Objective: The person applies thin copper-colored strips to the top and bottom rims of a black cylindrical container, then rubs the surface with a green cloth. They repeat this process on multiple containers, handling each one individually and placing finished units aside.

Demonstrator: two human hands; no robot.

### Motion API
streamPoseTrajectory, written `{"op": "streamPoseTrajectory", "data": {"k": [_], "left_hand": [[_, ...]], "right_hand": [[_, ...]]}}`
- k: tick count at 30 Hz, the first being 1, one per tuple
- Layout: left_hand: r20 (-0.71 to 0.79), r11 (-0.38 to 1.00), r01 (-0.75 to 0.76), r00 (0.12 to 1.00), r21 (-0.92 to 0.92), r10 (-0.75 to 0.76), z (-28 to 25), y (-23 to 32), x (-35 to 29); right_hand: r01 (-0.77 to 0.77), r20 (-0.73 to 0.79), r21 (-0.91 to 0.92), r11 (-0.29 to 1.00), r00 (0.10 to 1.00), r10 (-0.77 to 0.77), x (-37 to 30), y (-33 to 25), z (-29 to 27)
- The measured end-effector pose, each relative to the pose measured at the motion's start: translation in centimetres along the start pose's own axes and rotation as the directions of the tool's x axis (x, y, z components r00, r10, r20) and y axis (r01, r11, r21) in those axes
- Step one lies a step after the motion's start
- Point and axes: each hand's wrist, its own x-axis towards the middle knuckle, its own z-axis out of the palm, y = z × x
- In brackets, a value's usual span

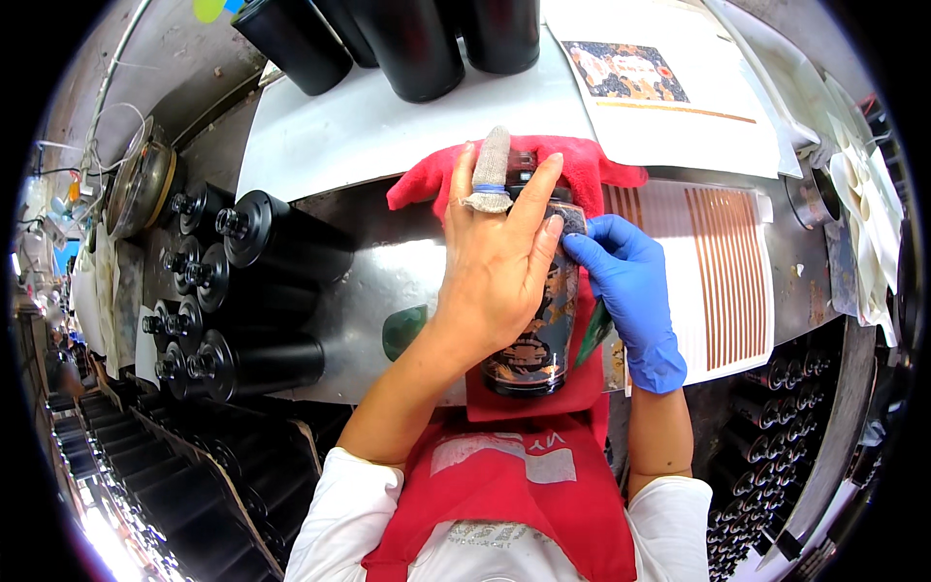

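Cloth (422, 182): on counter (388, 276), centre.
Handled bottle (535, 357): on cloth.
Left hand (499, 262): over handled bottle.
Right hand (621, 276): at handled bottle's right side.
Capped bottles (286, 233): left part of counter.
Flat sheet (388, 136): behind cloth.
Cylinders (407, 48): on flat sheet.
Printed sheet (679, 126): right of cylinders.
Strip sheet (725, 281): right of cloth.
Bottle rows (771, 422): below counter, right.

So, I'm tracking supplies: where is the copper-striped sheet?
In the head view, the striped sheet lies on the metal bench, on the right side, partly hidden by the gloved right hand.
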Motion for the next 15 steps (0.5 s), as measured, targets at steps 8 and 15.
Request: {"op": "streamPoseTrajectory", "data": {"k": [8, 15], "left_hand": [[-0.081, 0.995, -0.039, 0.996, -0.097, 0.031, 0.6, -1.2, -0.1], [-0.093, 0.922, -0.034, 0.996, -0.386, -0.002, 0.0, -1.6, -0.6]], "right_hand": [[-0.006, -0.007, -0.042, 0.999, 1.000, 0.005, 0.0, 0.2, -0.2], [-0.053, 0.015, -0.046, 0.998, 0.998, 0.054, 0.1, 0.2, -0.5]]}}
